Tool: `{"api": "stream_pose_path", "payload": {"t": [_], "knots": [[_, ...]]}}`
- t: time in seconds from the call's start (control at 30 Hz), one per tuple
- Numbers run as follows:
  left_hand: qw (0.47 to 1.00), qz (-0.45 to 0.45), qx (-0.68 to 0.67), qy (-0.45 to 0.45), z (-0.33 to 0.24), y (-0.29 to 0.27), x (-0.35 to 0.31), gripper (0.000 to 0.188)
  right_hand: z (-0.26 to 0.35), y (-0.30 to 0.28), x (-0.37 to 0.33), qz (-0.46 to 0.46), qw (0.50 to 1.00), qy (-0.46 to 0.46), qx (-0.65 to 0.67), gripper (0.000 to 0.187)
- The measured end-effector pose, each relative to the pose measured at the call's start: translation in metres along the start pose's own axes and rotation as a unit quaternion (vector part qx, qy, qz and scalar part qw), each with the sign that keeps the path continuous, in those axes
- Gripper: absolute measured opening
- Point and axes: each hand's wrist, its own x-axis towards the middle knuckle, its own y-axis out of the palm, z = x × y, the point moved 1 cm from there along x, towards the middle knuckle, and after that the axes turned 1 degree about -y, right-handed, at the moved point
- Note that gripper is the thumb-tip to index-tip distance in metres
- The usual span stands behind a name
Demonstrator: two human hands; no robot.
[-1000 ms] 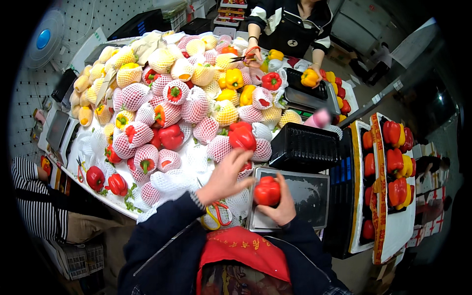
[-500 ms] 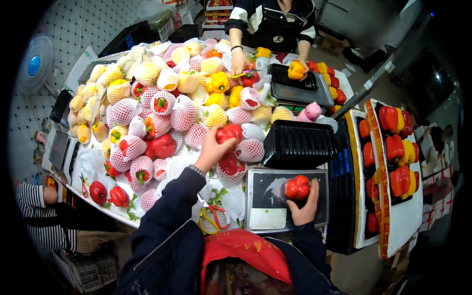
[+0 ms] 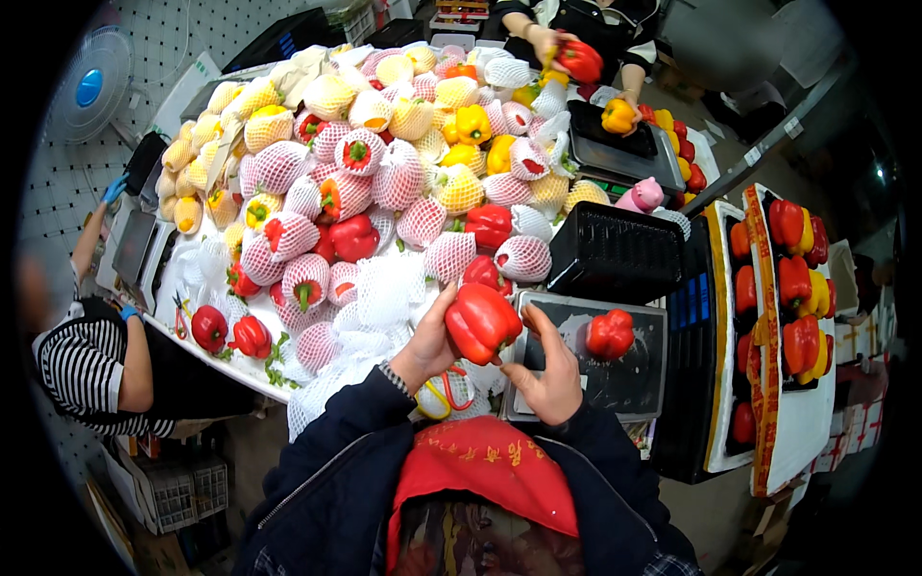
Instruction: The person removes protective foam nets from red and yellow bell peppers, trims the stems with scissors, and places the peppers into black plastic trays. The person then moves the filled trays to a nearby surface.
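In front of my chest my left hand (image 3: pixel 429 348) is closed around the left side of a large red bell pepper (image 3: pixel 482 323). On the pepper's other side, my right hand (image 3: pixel 552 374) is open, thumb and fingers apart, close to its lower right; whether they touch it I cannot tell. A second red bell pepper (image 3: pixel 610 334) stands on the dark plate of a scale (image 3: pixel 639 384), right of that hand. Scissors with red and yellow handles (image 3: pixel 437 401) lie partly hidden behind my left hand.
Bell peppers in foam nets (image 3: pixel 399 173) heap across the table. Stacked black trays (image 3: pixel 615 254) stand behind the scale. At right are boxes of packed peppers (image 3: pixel 759 403). Across the table a co-worker (image 3: pixel 586 19) holds peppers; another person in stripes (image 3: pixel 86 374) is at left.
My left hand has drawn a red bell pepper from the heap's edge toward me. My right hand has left the pepper on the scale and moved left. The co-worker opposite has lifted a red pepper.
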Motion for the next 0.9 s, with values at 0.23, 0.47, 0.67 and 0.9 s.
{"api": "stream_pose_path", "payload": {"t": [0.23, 0.47, 0.67, 0.9], "knots": [[0.861, -0.015, 0.499, 0.096, 0.021, -0.019, -0.020, 0.055, -0.012, 0.005, 0.004, 0.183, 0.964, 0.165, 0.099, 0.089], [0.780, 0.032, 0.600, 0.176, 0.008, 0.020, -0.064, 0.068, -0.020, -0.003, -0.027, 0.103, 0.994, -0.018, -0.031, 0.090], [0.719, -0.167, 0.584, 0.339, -0.039, -0.025, -0.097, 0.038, -0.056, -0.005, -0.064, -0.178, 0.963, -0.023, -0.203, 0.080], [0.721, -0.320, 0.496, 0.364, -0.110, -0.070, -0.132, 0.018, -0.082, -0.012, -0.085, -0.187, 0.958, 0.064, -0.210, 0.089]]}}
